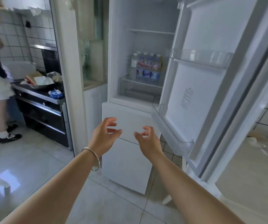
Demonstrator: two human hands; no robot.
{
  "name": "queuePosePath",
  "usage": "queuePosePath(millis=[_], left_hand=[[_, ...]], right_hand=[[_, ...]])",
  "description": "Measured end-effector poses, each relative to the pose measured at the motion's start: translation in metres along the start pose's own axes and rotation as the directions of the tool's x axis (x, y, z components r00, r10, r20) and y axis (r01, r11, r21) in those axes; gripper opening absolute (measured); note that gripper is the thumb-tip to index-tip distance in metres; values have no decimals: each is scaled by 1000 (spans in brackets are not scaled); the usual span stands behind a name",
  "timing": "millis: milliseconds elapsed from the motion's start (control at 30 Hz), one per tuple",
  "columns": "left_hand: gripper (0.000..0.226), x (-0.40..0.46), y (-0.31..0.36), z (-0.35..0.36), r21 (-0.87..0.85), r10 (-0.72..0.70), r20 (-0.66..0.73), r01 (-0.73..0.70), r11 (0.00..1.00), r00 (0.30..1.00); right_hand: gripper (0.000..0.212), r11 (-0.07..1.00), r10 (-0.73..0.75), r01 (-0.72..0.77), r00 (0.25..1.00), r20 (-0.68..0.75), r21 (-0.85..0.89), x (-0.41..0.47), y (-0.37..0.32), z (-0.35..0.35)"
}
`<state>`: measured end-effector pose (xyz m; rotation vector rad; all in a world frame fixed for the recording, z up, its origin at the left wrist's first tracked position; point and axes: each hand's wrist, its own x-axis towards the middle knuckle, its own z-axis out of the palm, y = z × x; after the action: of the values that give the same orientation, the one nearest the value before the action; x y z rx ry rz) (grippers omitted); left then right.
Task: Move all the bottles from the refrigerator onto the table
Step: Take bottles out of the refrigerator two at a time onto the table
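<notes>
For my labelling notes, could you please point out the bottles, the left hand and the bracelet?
bottles [147,68]: head view, on the labels.
left hand [103,136]: head view, on its back.
bracelet [93,154]: head view, on the band at the wrist.

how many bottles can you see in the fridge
5 caps show. One clear bottle stands at the left; four blue-labelled bottles in a shrink-wrapped pack stand beside it, all on the lower shelf of the refrigerator. More may hide behind.

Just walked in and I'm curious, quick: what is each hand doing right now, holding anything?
Left hand: open, fingers curled, holding nothing.
Right hand: open, fingers curled, holding nothing.
</notes>
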<state>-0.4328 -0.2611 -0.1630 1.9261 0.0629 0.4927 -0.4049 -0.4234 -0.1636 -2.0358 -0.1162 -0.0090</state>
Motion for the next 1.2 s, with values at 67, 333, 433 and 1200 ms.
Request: queuePosePath(millis=[67,333,433,1200], left_hand=[[38,39,-13,3,-4,2,0,-2,1000,1000],[32,220,-42,19,-15,-24,-13,24,1000,1000],[32,281,-48,29,-12,-4,1,4,1000,1000],[31,693,-113,142,-300,46,233,27,954,971]], right_hand=[[53,1000,-15,15,1000,-12,3,43,-5,11],[51,992,-8,10,1000,-17,126,225,-50,43],[52,993,-27,30,999,-33,111,281,-57,50],[45,997,83,-76,896,-436,33,644,-61,70]])
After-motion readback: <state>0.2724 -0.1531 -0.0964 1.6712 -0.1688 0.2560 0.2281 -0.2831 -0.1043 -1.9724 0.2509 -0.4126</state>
